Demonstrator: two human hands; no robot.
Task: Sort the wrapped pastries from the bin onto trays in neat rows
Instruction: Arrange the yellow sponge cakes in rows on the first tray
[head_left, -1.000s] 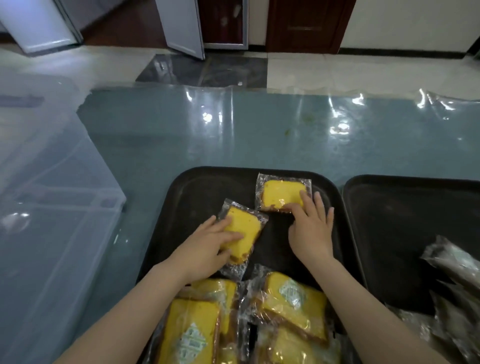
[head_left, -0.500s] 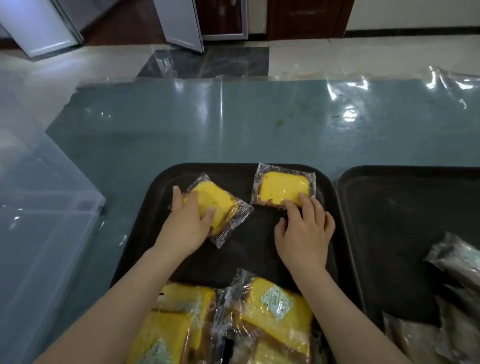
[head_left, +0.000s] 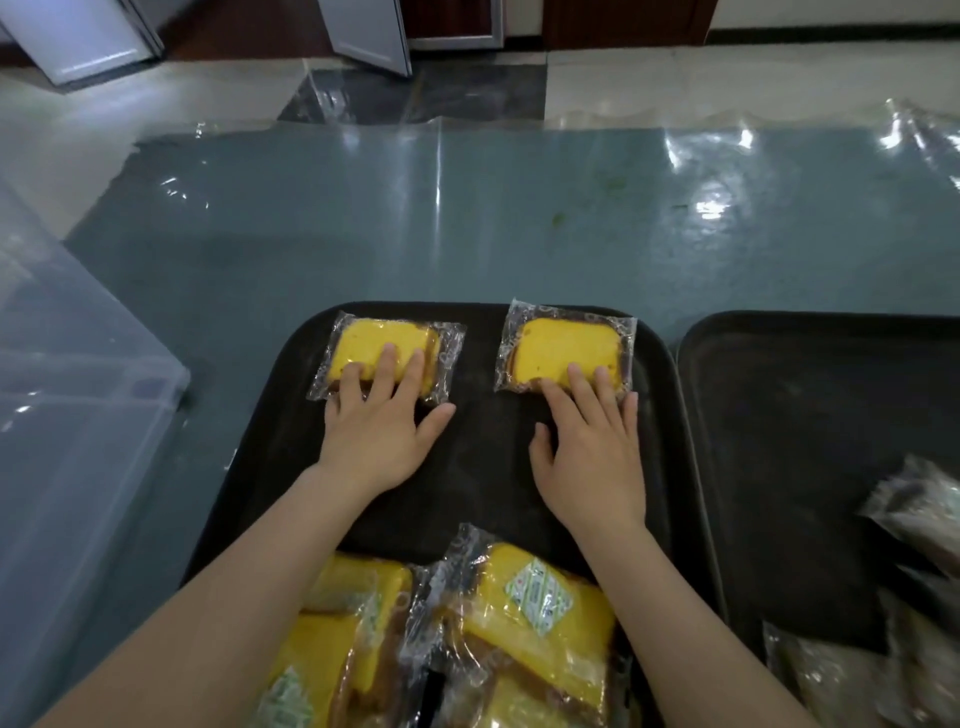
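Two wrapped pastries, yellow cake slices in clear plastic, lie flat side by side along the far edge of the black tray (head_left: 654, 415): the left pastry (head_left: 384, 353) and the right pastry (head_left: 566, 348), well apart. More wrapped yellow pastries (head_left: 519, 613) lie heaped at the near end. The clear bin (head_left: 78, 415) stands to the left.

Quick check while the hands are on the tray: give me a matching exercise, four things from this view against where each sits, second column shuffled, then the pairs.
Things:
1. wrapped yellow cake slice under the left hand's fingers
2. wrapped yellow cake slice under the right hand's fingers
3. heap of unsorted wrapped yellow cakes
4. second black tray

Places:
A. near edge of the black tray, between the forearms
B. far right corner of that tray
C. right of that tray, holding darker wrapped packs
D. far left corner of that tray

Pairs: 1-D, 2-B, 3-A, 4-C
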